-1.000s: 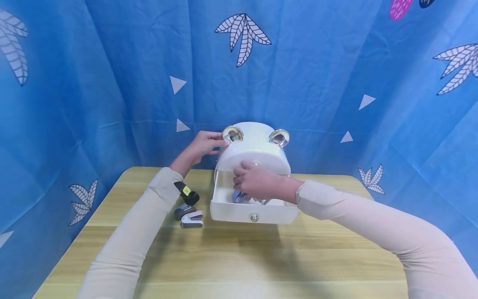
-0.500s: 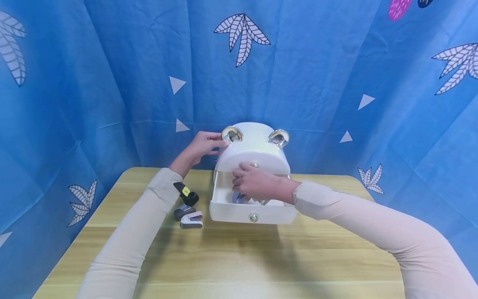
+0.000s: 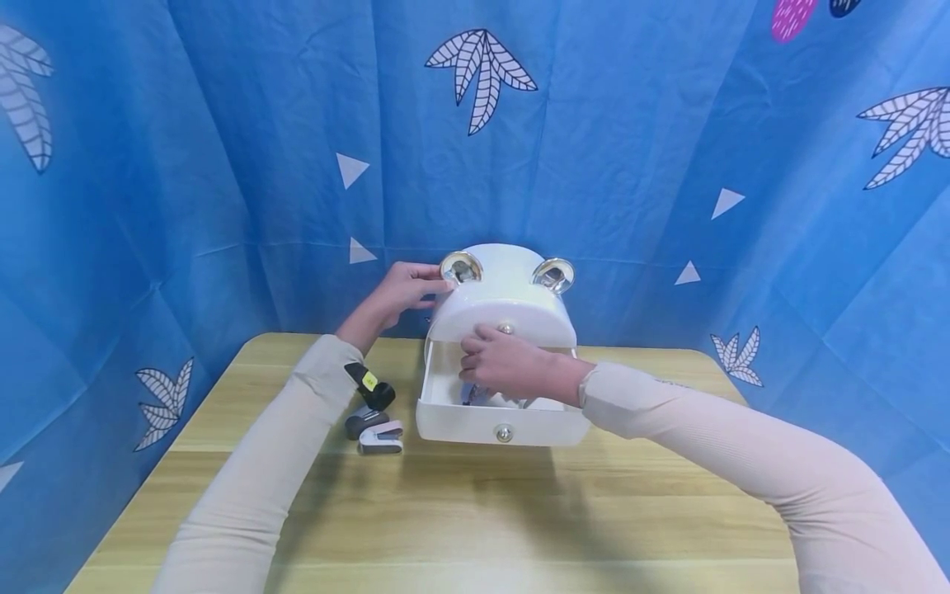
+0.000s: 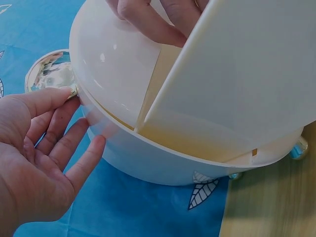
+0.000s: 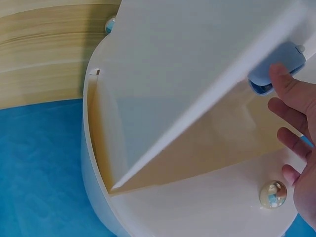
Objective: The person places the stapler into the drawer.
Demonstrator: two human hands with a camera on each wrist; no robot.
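A white rounded drawer box (image 3: 505, 285) with shiny ear-like knobs stands at the back of the table, its front drawer (image 3: 463, 419) pulled out. My left hand (image 3: 406, 290) rests at the box's left side. In the left wrist view, its thumb touches the base of a gold ear (image 4: 52, 74) and its straight fingertips lie against the white wall. My right hand (image 3: 505, 361) is over the drawer. In the right wrist view, its thumb touches a small blue stapler (image 5: 281, 61) beyond the drawer wall, while the other fingers are spread below it, away from the stapler.
On the table left of the drawer lie a small white-and-grey stapler (image 3: 382, 437) and a dark rounded object (image 3: 364, 421). A black piece with a yellow label (image 3: 374, 388) sits by my left cuff. A blue patterned curtain (image 3: 631, 165) hangs behind the wooden table (image 3: 416, 520).
My right hand has shifted very slightly left over the drawer. My left hand, the box and the things on the table look unchanged.
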